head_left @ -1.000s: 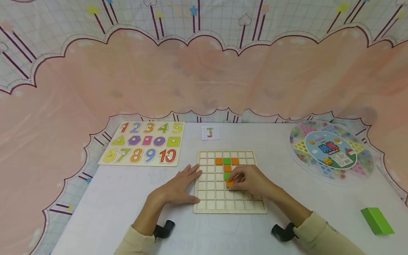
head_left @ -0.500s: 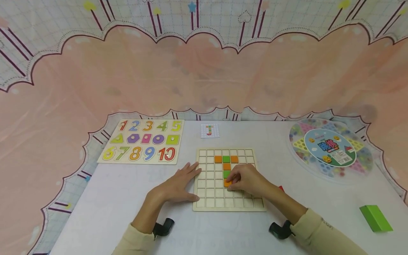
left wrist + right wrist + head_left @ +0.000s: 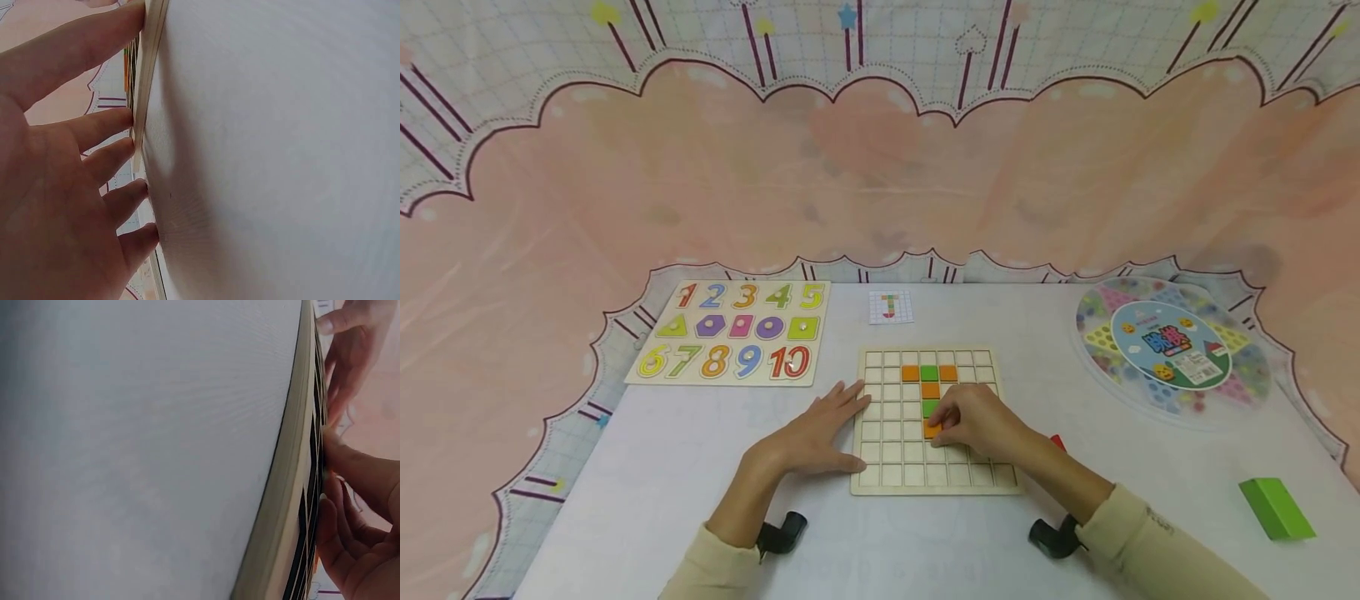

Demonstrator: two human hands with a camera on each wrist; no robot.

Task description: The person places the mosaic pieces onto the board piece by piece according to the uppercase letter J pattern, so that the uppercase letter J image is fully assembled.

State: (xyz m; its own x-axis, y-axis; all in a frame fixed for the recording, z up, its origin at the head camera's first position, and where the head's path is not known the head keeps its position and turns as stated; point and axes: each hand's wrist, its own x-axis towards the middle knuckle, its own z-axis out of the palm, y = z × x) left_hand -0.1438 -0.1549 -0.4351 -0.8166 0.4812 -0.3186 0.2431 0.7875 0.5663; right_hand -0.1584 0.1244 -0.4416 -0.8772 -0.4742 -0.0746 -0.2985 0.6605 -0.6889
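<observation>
A wooden grid board [image 3: 880,481] lies on the white table in the head view. Orange and green square tiles fill a short row near its top and a column below, including a green tile [image 3: 929,407]. My right hand [image 3: 981,422] pinches the lowest orange tile [image 3: 929,430] between thumb and bent fingers, at its cell; the fingers partly cover it. With fingers spread, my left hand [image 3: 820,435] rests against the board's left edge. In the left wrist view, the fingertips [image 3: 145,187] touch along that edge. The right wrist view shows the right thumb [image 3: 362,475] down at the board.
Behind the board lies a small card [image 3: 891,307] printed with a coloured J-like pattern. A number-and-shape puzzle board [image 3: 651,380] is at back left, a round clear case [image 3: 1172,346] at back right. A green block [image 3: 1276,508] sits far right. A red piece [image 3: 1057,442] peeks past the right forearm.
The lowest orange tile, tilted under my right fingers a second ago, now lies flatter in its grid cell. A red piece has come into view by the right forearm. My left hand stays put.
</observation>
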